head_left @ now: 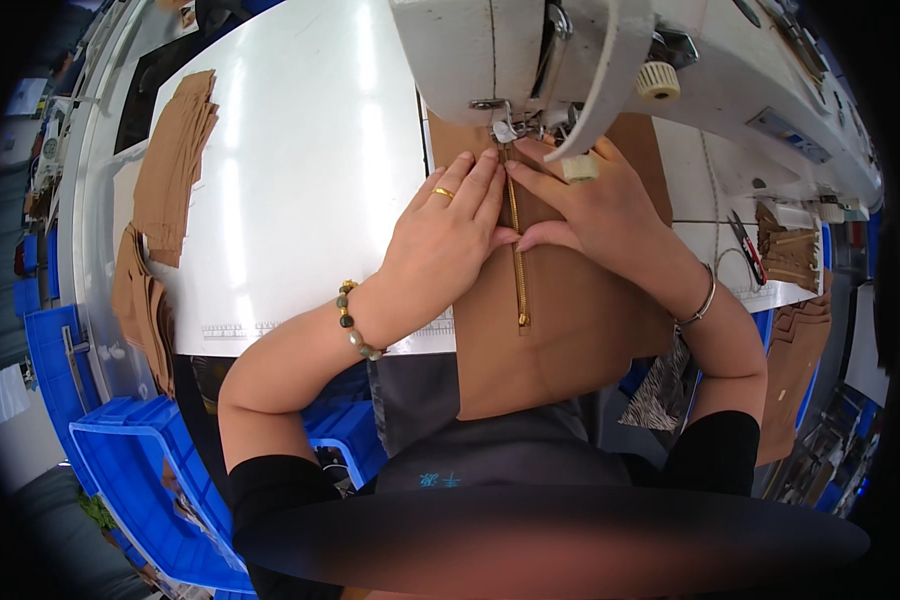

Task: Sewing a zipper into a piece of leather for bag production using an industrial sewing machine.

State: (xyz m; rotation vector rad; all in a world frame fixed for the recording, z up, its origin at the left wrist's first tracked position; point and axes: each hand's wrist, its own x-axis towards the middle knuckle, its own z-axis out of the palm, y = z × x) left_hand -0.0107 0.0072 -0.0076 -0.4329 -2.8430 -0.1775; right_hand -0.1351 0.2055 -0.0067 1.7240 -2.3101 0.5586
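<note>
A brown fabric panel point(570, 350) lies under the sewing machine point(470, 60) and hangs over the table's near edge. Down its middle runs a gold-toothed zipper point(519, 275), its pull at the near end. My left hand point(445, 225) rests flat on the panel left of the zipper, fingers stretched toward the presser foot point(505, 132). To the right of the zipper, my right hand point(595, 205) presses on the fabric with fingers spread, its fingertips partly hidden by the machine. Both thumbs almost meet over the zipper.
Stacked brown fabric pieces point(175, 160) lie at the white table's point(290, 180) left edge. Red-and-black thread snips point(748, 248) sit at the right, beside brown scraps point(790, 250). A blue crate point(140, 440) stands low at the left. More brown panels point(798, 370) hang at the right.
</note>
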